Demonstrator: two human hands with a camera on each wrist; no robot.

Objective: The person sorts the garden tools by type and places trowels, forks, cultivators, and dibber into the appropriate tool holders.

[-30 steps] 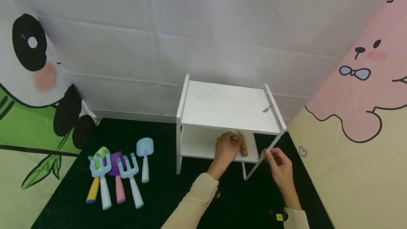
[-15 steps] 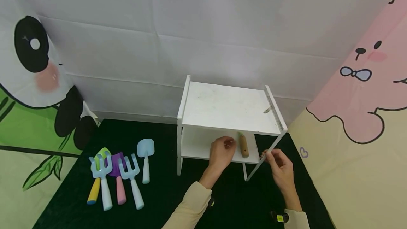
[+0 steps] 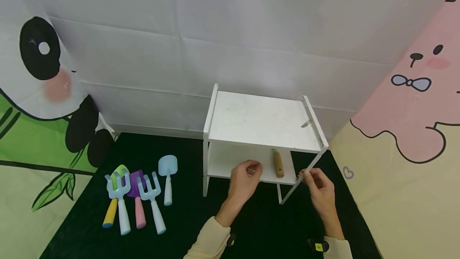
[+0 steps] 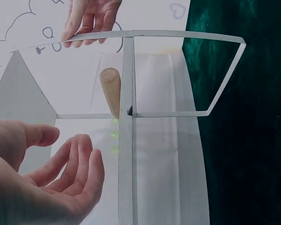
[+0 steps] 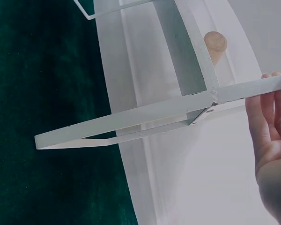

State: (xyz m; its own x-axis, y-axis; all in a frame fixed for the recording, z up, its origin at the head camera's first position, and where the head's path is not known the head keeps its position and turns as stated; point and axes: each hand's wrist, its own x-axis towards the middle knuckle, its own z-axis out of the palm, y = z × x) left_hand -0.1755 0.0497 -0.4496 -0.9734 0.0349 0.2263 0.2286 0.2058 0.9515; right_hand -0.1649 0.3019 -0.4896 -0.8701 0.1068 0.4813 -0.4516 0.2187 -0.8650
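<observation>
Wooden-handled tool [image 3: 278,165] on lower shelf [image 3: 224,161] — left fingers [image 4: 93,176] relaxed, right fingers [image 5: 256,117] gripping frame [image 5: 122,115].

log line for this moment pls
left hand: empty, near lower board | right hand: grips side frame of white shelf | wooden-handled tool: on lower board | light blue shovel: left of white shelf

wooden-handled tool [image 3: 278,165] with a green end, lying butt frontward on the lower board [image 3: 228,158] of a white two-tier shelf [image 3: 266,121], right hand [image 3: 321,192] gripping the shelf's side, left hand [image 3: 243,183] nearby
</observation>
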